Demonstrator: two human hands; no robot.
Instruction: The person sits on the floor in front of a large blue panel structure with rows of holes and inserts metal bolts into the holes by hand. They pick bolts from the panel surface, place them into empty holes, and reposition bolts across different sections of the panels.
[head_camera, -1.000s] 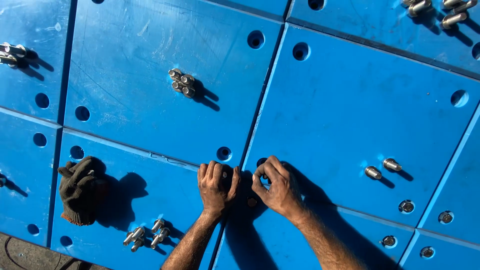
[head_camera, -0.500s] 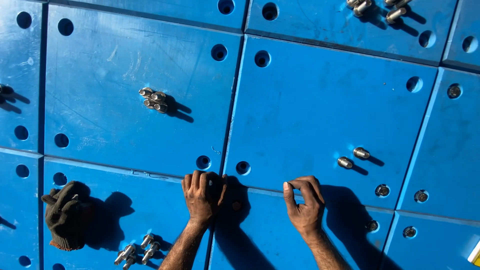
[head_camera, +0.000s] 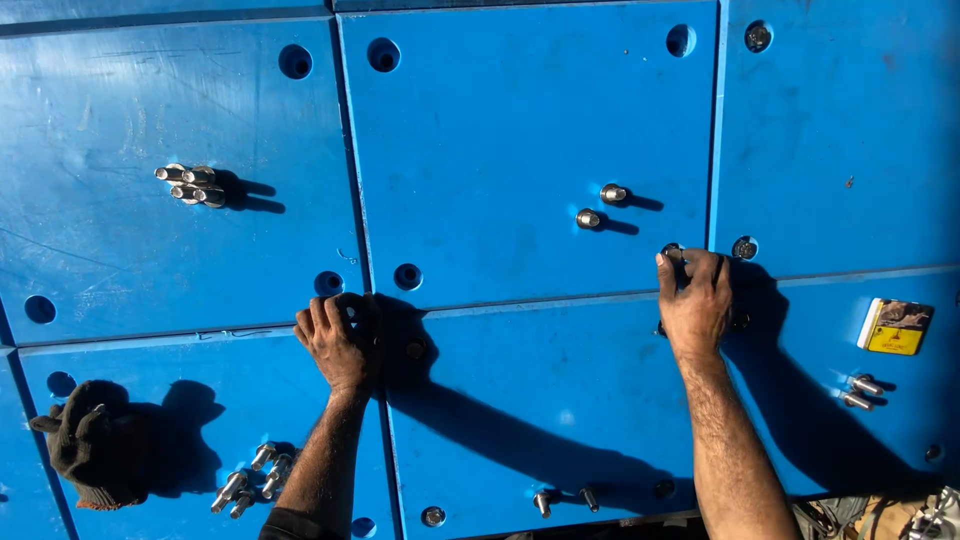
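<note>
My left hand (head_camera: 340, 340) lies knuckles up on the blue panels (head_camera: 520, 130), fingers curled over a round hole at the corner where panels meet; what is under the fingers is hidden. Further right, my right hand (head_camera: 695, 298) rests on the panel with its fingertips at a hole holding a bolt head (head_camera: 672, 251). A second seated bolt (head_camera: 744, 247) sits just right of that hand. Two loose steel bolts (head_camera: 600, 206) stand on the panel above and left of my right hand.
A bundle of bolts (head_camera: 190, 184) lies upper left, another cluster (head_camera: 250, 478) by my left forearm. A dark glove (head_camera: 95, 445) sits lower left. A small yellow box (head_camera: 895, 326) and two bolts (head_camera: 858, 390) lie at right. Open holes (head_camera: 407, 276) dot the panels.
My right hand has moved away from the left, rightward to the hole with the bolt. The left hand stays on its corner hole. The view has shifted.
</note>
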